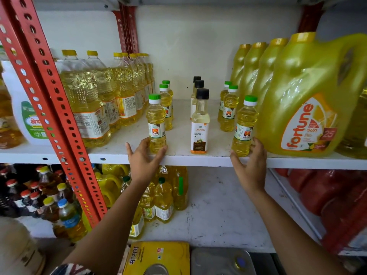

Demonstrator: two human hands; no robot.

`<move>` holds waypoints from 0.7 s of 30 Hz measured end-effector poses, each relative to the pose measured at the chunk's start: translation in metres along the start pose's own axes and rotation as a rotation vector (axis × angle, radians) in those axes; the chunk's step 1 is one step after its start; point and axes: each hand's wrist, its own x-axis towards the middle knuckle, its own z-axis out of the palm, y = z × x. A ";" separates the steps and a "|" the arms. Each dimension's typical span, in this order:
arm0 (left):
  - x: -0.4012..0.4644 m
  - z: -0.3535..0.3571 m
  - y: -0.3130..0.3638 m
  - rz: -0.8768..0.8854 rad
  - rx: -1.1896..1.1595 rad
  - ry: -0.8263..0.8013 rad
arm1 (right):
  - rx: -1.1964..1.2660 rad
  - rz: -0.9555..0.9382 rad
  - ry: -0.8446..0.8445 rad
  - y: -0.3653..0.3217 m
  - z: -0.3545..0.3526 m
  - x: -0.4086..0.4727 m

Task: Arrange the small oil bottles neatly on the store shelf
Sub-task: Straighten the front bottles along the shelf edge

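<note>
Yellow oil fills the small green-capped bottle (156, 124) whose base is cupped loosely by the left hand (143, 158), fingers spread and touching the plastic at the front edge of the white shelf (123, 149); a firm grip cannot be made out. A matching small bottle (244, 127) is cradled at its base by the right hand (250, 163), thumb on one side and fingers behind, partly hidden by the bottle itself. Between the two hands, a black-capped coconut oil bottle (200, 124) is set at the shelf front, with two more black-capped bottles (197, 86) lined up behind it, largely covered. Behind each held bottle two further green-capped ones are ranged in a row, their labels mostly blocked. Just beside the right hand, a big yellow jug (309, 96) is seen, with similar jugs behind it half concealed. Tall clear oil bottles (87, 100) are stacked left of the small rows, past which a red perforated upright (49, 100) cuts across the view. Lower shelf goods are dim and hard to read.
</note>
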 end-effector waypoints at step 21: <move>-0.041 0.074 0.085 -0.015 -0.050 -0.023 | -0.047 0.007 -0.081 -0.001 -0.003 0.001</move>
